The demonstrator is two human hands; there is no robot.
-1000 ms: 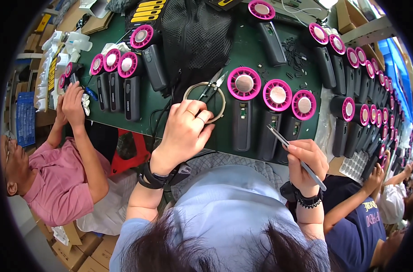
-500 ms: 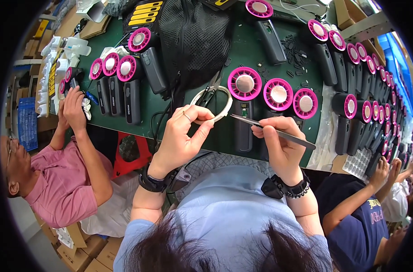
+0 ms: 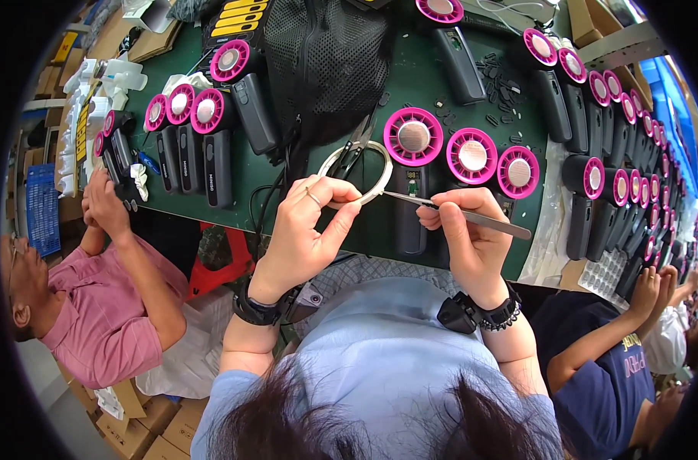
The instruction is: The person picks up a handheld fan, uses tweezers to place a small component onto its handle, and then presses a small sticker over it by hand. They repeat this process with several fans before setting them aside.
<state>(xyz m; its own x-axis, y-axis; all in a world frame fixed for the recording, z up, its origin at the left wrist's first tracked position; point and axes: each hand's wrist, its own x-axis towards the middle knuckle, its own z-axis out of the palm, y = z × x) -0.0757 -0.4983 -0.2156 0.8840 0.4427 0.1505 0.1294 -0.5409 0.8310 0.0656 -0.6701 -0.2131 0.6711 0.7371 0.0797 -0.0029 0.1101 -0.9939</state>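
My left hand (image 3: 310, 226) pinches something small between thumb and fingers; the item itself is too small to make out. My right hand (image 3: 465, 230) grips metal tweezers (image 3: 460, 213), whose tips point left and meet the left fingertips. Just beyond the hands a white tape ring (image 3: 358, 170) and scissors (image 3: 358, 144) lie on the green table (image 3: 272, 180). Right behind the tweezers stand pink-faced handheld fans (image 3: 414, 142) on dark handles.
Rows of pink and black fans (image 3: 203, 115) fill the table left and right (image 3: 594, 180). A black mesh bag (image 3: 326, 61) lies at the back. A person in a pink shirt (image 3: 96, 314) works at left; another in dark blue (image 3: 609, 368) at right.
My right hand has swung in from the right and brought the tweezers' tips to the left fingertips. My left hand has drawn slightly nearer to me.
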